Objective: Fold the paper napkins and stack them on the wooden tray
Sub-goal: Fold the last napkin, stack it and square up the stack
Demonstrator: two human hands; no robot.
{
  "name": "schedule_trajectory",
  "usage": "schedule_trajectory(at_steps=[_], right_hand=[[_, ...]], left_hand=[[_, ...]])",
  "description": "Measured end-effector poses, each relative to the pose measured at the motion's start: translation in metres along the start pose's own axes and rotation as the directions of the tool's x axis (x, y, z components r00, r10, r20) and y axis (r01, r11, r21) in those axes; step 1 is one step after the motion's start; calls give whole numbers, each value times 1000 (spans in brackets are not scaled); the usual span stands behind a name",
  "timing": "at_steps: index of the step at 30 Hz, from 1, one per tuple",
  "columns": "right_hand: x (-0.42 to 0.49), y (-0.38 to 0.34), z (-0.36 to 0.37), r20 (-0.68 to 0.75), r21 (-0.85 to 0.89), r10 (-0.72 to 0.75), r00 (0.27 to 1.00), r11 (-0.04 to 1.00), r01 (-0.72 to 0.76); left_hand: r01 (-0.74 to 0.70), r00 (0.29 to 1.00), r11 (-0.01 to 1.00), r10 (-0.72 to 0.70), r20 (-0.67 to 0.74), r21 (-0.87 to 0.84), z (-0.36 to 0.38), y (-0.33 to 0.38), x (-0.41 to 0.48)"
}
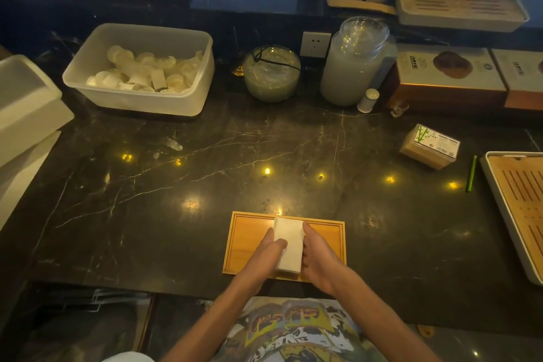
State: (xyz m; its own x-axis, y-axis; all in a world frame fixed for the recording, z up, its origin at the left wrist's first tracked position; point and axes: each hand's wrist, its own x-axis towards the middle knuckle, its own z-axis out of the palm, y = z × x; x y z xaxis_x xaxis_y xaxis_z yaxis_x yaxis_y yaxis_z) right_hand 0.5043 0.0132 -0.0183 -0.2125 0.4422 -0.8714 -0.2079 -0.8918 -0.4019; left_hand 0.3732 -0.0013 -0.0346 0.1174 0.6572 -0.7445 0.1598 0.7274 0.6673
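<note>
A stack of folded napkins (pixel 289 244) is pressed between the left hand (pixel 266 256) and the right hand (pixel 318 258) on the wooden tray (pixel 249 244); stacking is judged nearly done; no loose napkins are seen on the tabletop (pixel 205 185).

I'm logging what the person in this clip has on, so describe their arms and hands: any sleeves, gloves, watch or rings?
Both arms are bare from the bottom of the picture to the fingers: no sleeves, gloves, watch or bracelet show. The left hand and right hand carry no ring that I can make out, though the light is dim. Below the arms a shirt with a colourful printed picture shows.
</note>
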Motion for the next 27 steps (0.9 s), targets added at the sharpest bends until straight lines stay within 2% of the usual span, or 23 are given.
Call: schedule_trajectory(at_steps=[4,9,22,27], right_hand=[[-1,-2,-6,-32,-12,-28,999,1000,27],[-5,-5,1,30,44,32,999,998,-34],[-7,-3,6,23,74,27,999,997,-29],[-4,1,5,18,85,2,1000,996,-3]], left_hand=[[24,1000,1000,-24,-12,18,-3,-3,0],[31,999,1000,-31,-16,-1,-3,-2,-2],[25,999,1000,-24,21,-18,0,3,-6],[43,999,999,-43,-4,-7,-2,1,-4]])
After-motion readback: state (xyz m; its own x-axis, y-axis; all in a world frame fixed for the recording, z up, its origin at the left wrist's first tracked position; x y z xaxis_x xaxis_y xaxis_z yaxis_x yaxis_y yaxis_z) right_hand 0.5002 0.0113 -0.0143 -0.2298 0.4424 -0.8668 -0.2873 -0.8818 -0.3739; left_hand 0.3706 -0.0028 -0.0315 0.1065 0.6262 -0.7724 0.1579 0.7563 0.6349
